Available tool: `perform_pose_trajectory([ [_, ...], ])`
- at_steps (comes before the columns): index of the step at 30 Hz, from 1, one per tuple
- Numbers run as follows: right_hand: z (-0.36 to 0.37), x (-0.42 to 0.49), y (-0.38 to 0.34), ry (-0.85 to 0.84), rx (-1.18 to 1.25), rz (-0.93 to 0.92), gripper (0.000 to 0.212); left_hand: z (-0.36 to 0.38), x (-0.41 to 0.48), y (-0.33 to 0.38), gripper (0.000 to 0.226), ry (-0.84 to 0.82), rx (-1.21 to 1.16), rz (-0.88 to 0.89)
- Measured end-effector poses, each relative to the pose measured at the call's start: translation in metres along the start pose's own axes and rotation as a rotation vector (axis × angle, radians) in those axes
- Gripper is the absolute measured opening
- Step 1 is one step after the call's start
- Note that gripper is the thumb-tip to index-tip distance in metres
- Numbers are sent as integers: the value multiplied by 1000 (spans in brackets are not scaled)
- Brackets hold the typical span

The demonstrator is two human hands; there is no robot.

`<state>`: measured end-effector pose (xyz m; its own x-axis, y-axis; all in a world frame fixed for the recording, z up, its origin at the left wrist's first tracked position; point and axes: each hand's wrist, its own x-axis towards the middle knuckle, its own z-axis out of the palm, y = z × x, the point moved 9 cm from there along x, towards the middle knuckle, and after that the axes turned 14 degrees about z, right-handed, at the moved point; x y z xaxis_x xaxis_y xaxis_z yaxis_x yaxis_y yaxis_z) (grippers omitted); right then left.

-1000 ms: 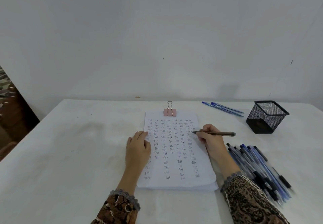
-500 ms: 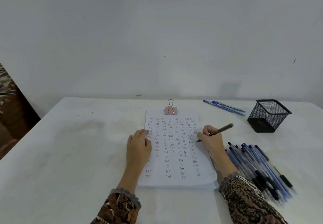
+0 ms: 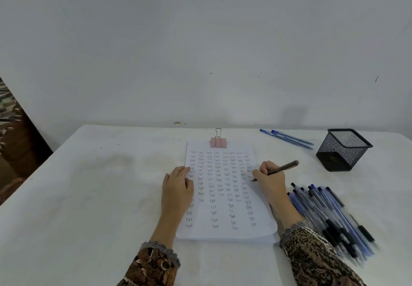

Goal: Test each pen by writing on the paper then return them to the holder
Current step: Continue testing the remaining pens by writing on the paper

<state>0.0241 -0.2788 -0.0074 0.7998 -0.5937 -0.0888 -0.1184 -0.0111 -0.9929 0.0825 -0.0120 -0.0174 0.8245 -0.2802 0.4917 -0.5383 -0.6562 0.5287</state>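
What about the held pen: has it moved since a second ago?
Yes: the pen dropped its tip down the paper, away from the binder clip.

A plain white wall fills the back, flecked with a few small dark marks. A white surface, faintly smudged, runs right up to it. At the far left stands something brown and patterned.

White paper with rows of dark writing; pink clip; black mesh holder; dark brown pen; blue and black pile; two blue pens behind; brown, black-speckled patterned sleeves; white table; pale wall.
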Motion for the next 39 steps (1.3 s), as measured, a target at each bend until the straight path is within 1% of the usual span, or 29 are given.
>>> perform_pose_trajectory([
  [5,2,-1,-1,-10,-14,-9,47,0,0,-1,36,2,-5,0],
  [9,0,1,1,12,-12,-10,47,1,0,-2,36,-10,-18,-9],
  [13,1,5,5,-9,-11,18,47,2,0,-2,36,-5,-18,-2],
  [17,-6,6,9,51,10,-1,47,3,0,-3,35,-4,-27,-5],
  [24,-3,7,8,36,-2,22,47,2,-1,-3,36,-4,-37,-14],
  [28,-8,5,7,88,2,-6,47,2,-1,-2,36,-1,-33,-4],
  [32,-5,7,8,50,16,25,46,2,0,-2,35,5,-34,7],
  [39,-6,7,10,63,18,16,46,3,0,-2,36,-2,-34,-2],
])
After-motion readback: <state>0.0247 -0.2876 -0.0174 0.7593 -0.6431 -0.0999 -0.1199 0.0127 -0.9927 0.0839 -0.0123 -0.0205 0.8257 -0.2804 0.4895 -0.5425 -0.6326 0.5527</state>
